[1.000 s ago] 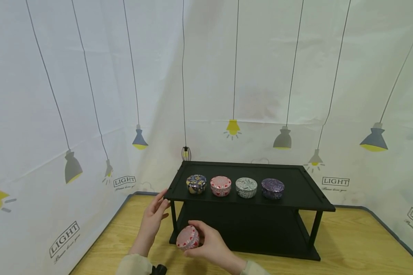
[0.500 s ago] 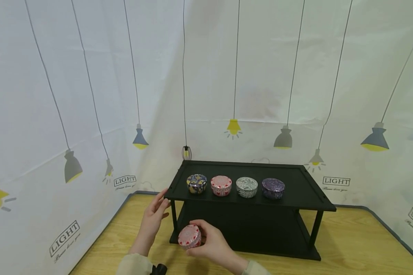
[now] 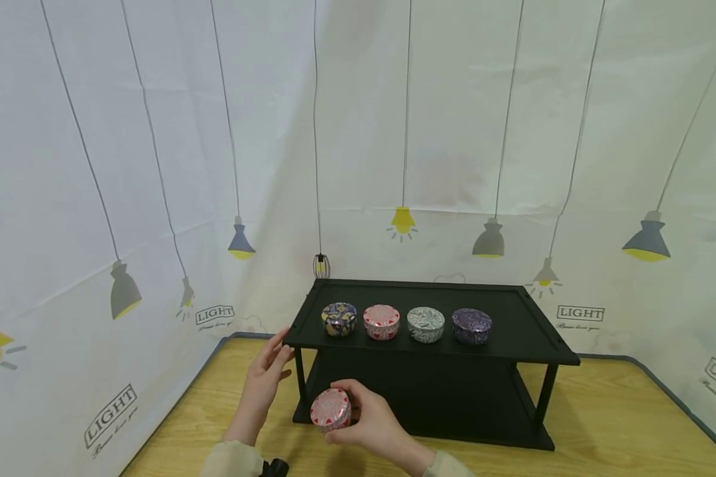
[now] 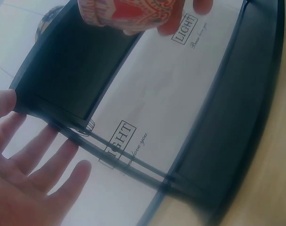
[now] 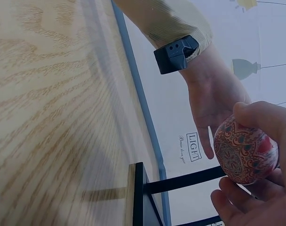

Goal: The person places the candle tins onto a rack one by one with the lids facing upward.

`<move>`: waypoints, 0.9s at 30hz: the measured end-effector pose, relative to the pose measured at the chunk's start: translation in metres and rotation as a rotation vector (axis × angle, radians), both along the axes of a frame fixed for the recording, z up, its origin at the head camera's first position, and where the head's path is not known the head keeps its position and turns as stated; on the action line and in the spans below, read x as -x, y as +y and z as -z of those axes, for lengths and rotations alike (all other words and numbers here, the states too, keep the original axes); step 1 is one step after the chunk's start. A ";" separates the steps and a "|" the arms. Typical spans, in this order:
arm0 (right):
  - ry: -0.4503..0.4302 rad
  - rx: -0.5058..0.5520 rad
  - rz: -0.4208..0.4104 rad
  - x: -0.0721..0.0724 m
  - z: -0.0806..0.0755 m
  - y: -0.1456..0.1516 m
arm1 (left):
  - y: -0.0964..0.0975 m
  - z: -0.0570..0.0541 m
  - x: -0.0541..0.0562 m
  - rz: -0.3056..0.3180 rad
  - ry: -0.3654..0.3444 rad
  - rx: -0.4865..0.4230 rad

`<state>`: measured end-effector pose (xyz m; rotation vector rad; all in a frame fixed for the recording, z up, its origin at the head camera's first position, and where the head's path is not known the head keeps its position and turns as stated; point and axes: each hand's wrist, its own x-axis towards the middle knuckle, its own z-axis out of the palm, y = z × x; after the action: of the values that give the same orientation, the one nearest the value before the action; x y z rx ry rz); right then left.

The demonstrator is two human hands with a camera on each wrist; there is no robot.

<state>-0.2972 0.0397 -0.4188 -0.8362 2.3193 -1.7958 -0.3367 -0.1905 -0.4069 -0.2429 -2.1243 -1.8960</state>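
My right hand grips a round pink tin with red heart marks, thumb on one side and fingers on the other. The tin is held tilted in front of the lower left of a black two-tier shelf; its ornate red underside faces the right wrist view. My left hand is at the shelf's front left corner. In the left wrist view, the thumb of that left hand lies at the corner, with its straight, spread fingers along the side edge.
On the top tier stand a dark blue and yellow tin, another pink tin, a silver-white leaf-patterned tin and a purple tin. A wooden table bears the shelf, and a lamp-printed backdrop surrounds it.
My right hand has shifted slightly right with the pink tin, and the tin's tilt has changed a little. The left hand stays at the shelf corner.
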 end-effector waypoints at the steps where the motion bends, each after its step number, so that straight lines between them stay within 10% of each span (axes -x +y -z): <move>1: 0.006 -0.004 0.001 0.000 0.000 0.001 | 0.000 0.000 0.000 -0.002 -0.001 0.000; 27: 0.058 -0.030 0.015 -0.002 -0.004 0.020 | 0.000 0.001 0.000 -0.011 -0.012 -0.004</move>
<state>-0.2953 0.0594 -0.4152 -0.8813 2.3880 -1.7605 -0.3370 -0.1910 -0.4074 -0.2191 -2.1252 -1.9005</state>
